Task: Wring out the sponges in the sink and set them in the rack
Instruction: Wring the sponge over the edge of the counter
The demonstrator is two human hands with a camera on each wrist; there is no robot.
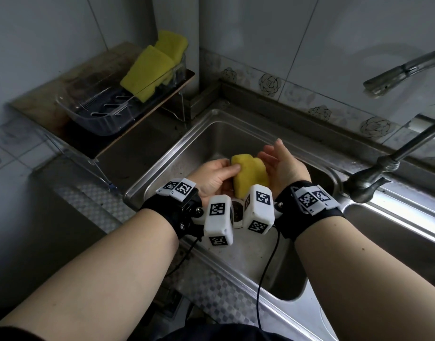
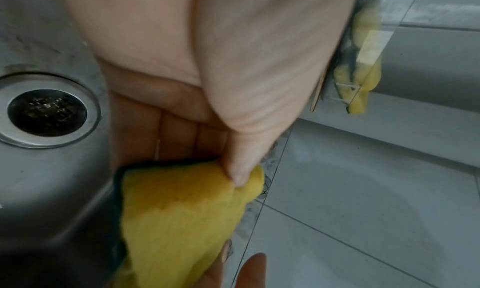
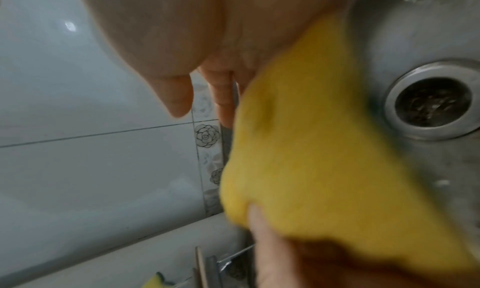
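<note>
A yellow sponge (image 1: 249,174) with a dark scouring back hangs over the steel sink (image 1: 177,153). My left hand (image 1: 216,173) pinches its far left end, thumb on the yellow face (image 2: 182,210) and fingers behind. My right hand (image 1: 278,163) is beside the sponge (image 3: 324,149) on its right, fingers straight, its palm against the sponge's side. Two more yellow sponges (image 1: 150,67) lean in the clear plastic rack (image 1: 93,116) on the shelf at the upper left.
The sink drain (image 2: 46,112) lies below the hands. A metal faucet (image 1: 393,75) reaches in from the right, its base (image 1: 369,180) on the sink rim. White tiled walls enclose the corner. The rack sits on a dark wooden shelf (image 1: 64,77).
</note>
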